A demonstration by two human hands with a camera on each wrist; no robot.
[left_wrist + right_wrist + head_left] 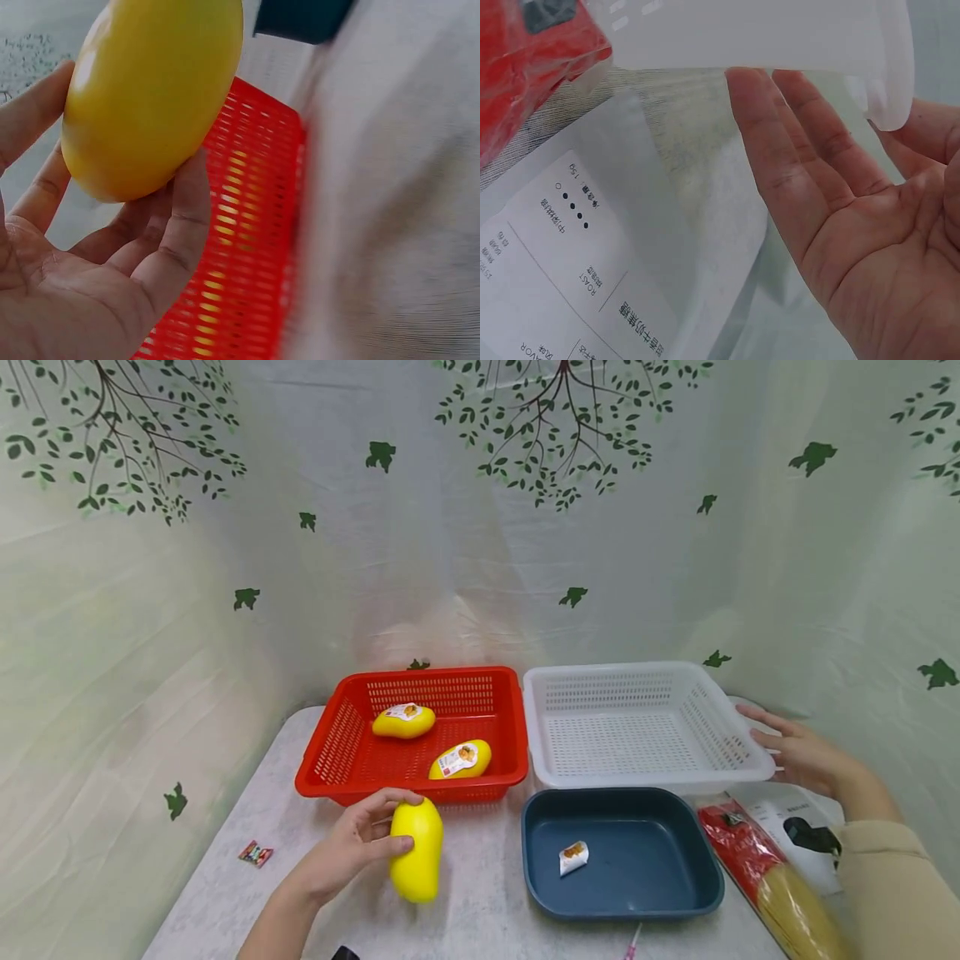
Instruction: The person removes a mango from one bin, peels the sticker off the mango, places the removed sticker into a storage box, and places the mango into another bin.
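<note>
A smooth yellow mango (418, 852) is pinched in my left hand (360, 843), thumb on its near side and fingers behind it. It hangs upright in front of the red basket (330, 789). Inside that basket lie two more mangoes, one at the back (390, 727) and one near the front (480, 758), each with a white label. At the right, my right hand (806, 756) touches the outer side of the white basket (645, 781) with fairly straight fingers. The right wrist view shows those fingertips (750, 82) against the wall below the rim.
A dark blue tray (543, 893) holds a small white wrapped piece (573, 858). Red-and-yellow pasta packaging (795, 902) and a white printed pouch (615, 225) lie under the right arm. A small red candy packet (256, 853) is at left; a pink-handled stick (632, 947) is in front.
</note>
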